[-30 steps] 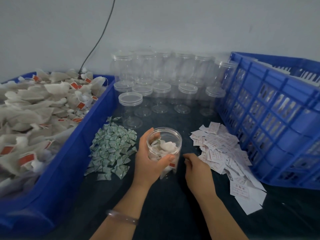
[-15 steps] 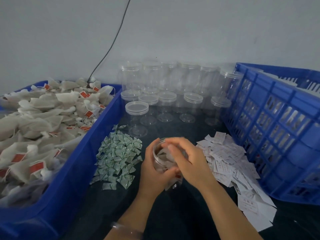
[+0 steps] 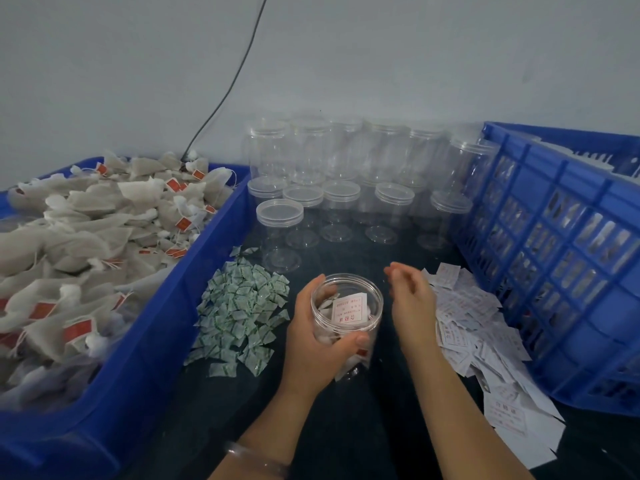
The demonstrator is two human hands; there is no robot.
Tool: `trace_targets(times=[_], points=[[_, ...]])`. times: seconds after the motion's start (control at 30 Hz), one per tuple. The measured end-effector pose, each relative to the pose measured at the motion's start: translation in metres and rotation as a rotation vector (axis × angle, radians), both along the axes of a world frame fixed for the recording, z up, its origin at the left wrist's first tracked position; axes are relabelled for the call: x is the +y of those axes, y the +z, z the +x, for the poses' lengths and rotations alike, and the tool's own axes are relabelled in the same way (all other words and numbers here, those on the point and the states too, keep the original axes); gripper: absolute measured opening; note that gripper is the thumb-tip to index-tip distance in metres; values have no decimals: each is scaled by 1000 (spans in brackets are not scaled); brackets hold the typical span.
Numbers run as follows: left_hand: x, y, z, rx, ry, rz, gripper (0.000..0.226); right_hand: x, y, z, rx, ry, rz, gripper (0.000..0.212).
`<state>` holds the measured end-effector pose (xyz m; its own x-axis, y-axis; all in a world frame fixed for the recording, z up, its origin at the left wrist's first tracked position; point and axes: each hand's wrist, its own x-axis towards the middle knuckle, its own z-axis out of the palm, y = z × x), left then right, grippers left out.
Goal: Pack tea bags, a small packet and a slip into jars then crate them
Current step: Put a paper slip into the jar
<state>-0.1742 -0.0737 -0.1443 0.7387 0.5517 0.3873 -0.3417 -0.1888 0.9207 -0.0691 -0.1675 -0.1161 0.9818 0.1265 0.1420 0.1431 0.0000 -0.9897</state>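
One clear plastic jar (image 3: 367,326) stands on the dark worktop (image 3: 346,431), fingers of my left hand (image 3: 311,344) curled round it, white printed slip (image 3: 349,308) inside; my right hand (image 3: 412,299) hovers just beside, fingers relaxed.

The light is dim, soft and bluish, and shadows are faint and diffuse. Around the jar (image 3: 374,317) the dark table (image 3: 346,427) swallows it, giving only a faint sheen. Behind the jar the empty jars (image 3: 341,199) look hazy, their edges melting into the grey wall (image 3: 381,57). Just right of the jar the fingertips (image 3: 392,271) of the right hand (image 3: 412,303) smear with motion blur. Far left and far right of the jar, the blue tub (image 3: 149,341) and crate (image 3: 533,174) bow from wide-angle distortion. Fine detail is soft throughout.
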Motion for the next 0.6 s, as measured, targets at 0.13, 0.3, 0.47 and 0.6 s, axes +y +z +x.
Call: trace_targets(times=[0.13, 0.3, 0.47, 0.6], points=[[1, 0, 0, 11, -14, -5, 80, 4, -27, 15, 39, 59, -432, 41], [5, -3, 1, 12, -26, 20, 82, 9, -45, 17, -40, 102, -767, 53], [8, -3, 4, 22, -16, 23, 82, 6, -48, 12, -119, 79, -512, 49], [8, -2, 8, 24, -26, 23, 84, 8, -42, 8, -61, -14, -75, 43]])
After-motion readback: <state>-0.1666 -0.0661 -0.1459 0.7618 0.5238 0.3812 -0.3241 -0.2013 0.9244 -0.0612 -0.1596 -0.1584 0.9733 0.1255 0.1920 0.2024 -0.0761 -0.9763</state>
